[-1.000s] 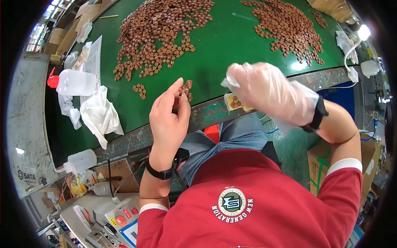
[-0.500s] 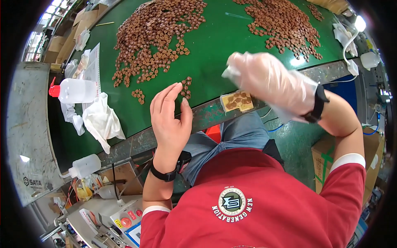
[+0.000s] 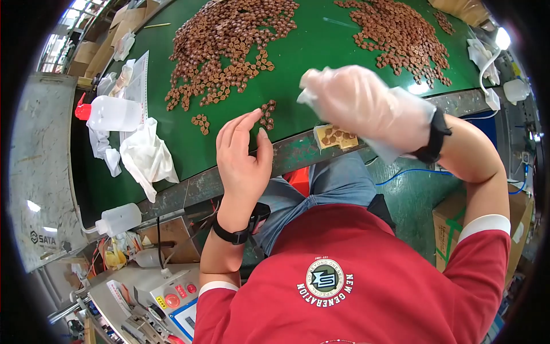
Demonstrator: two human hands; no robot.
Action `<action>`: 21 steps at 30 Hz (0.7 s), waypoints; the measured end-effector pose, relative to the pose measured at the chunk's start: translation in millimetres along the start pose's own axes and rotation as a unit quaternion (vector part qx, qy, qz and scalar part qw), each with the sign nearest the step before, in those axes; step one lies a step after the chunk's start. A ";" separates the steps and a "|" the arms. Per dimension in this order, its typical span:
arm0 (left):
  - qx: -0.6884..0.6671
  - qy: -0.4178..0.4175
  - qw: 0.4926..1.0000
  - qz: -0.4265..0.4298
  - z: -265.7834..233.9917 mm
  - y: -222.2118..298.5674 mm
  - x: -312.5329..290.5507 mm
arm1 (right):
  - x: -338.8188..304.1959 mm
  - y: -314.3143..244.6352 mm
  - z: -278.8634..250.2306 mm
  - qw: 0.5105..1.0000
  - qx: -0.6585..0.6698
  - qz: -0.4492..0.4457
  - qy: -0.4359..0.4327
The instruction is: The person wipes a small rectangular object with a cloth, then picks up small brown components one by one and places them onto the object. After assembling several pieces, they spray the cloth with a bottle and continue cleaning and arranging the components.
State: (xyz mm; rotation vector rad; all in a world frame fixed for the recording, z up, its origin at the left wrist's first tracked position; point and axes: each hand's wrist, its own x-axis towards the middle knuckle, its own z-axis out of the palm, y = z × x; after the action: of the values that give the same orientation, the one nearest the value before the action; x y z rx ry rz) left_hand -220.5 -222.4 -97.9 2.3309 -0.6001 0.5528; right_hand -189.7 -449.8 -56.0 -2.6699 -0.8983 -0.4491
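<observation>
My left hand (image 3: 243, 157) is bare. It rests at the near edge of the green table, fingers stretched and thumb apart, beside a small group of brown, roughly hexagonal pieces (image 3: 267, 115). Its fingertips come close to them; whether they touch, I cannot tell. My right hand (image 3: 364, 106), in a clear plastic glove, is raised over the near side of the table with its fingers closed. A whitish bit shows at the fingertips, perhaps loose glove film; anything held is hidden. Below that hand, a yellowish pad (image 3: 335, 137) bearing several brown pieces lies at the table edge.
Large heaps of brown pieces lie at the far left (image 3: 229, 49) and far right (image 3: 401, 40) of the green table (image 3: 312, 69). A red-capped bottle (image 3: 114, 113), a white cloth (image 3: 149, 157) and another plastic bottle (image 3: 120, 219) are at left. A lit lamp (image 3: 502, 39) stands at right.
My right hand has moved a little to the left over the table, still closed. My left hand stays beside the small group of pieces. The whole view has shifted slightly.
</observation>
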 end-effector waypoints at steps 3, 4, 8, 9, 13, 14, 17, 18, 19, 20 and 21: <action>-0.002 0.003 1.000 -0.009 -0.9 -0.7 -1.3 | -12.8 -15.3 -13.2 0.997 0.026 -0.065 -0.029; -0.006 0.002 1.000 -0.014 -1.5 -0.8 -1.7 | -15.3 -20.2 -15.1 0.994 0.039 -0.097 -0.044; -0.010 0.000 1.000 -0.014 -0.1 0.0 0.8 | -17.9 -33.1 -4.6 0.993 0.045 -0.050 -0.101; -0.007 0.001 1.000 -0.013 -0.3 0.6 1.5 | -16.6 -32.1 -5.3 0.993 0.045 -0.050 -0.100; -0.015 0.009 1.000 -0.017 1.0 -1.3 0.8 | -2.1 -11.2 -4.6 0.995 0.007 -0.046 -0.094; -0.017 0.012 1.000 -0.014 0.5 0.0 2.1 | -1.7 3.3 -4.4 0.995 -0.014 -0.085 -0.051; -0.044 0.005 0.999 -0.022 -4.6 2.7 3.9 | -0.5 24.2 -10.7 0.982 -0.051 -0.177 0.037; -0.041 0.011 0.999 -0.024 -6.7 4.6 3.6 | -1.6 19.4 -18.6 0.985 0.160 -0.058 0.029; -0.145 -0.010 0.986 -0.081 -7.9 8.7 3.2 | -2.9 12.7 -27.4 0.930 0.362 0.064 0.016; -0.247 -0.031 0.959 -0.132 -9.0 14.2 4.8 | -4.4 8.1 -34.4 0.821 0.541 0.182 0.002; -0.346 -0.051 0.919 -0.180 -10.2 19.1 6.8 | -7.1 6.3 -38.0 0.824 0.540 0.175 0.000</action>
State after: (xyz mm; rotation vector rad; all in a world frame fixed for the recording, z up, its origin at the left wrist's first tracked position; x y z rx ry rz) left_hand -227.8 -230.2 -77.8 1.7286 -0.3194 0.0231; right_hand -198.8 -472.2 -25.1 -1.6831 -0.4069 0.1474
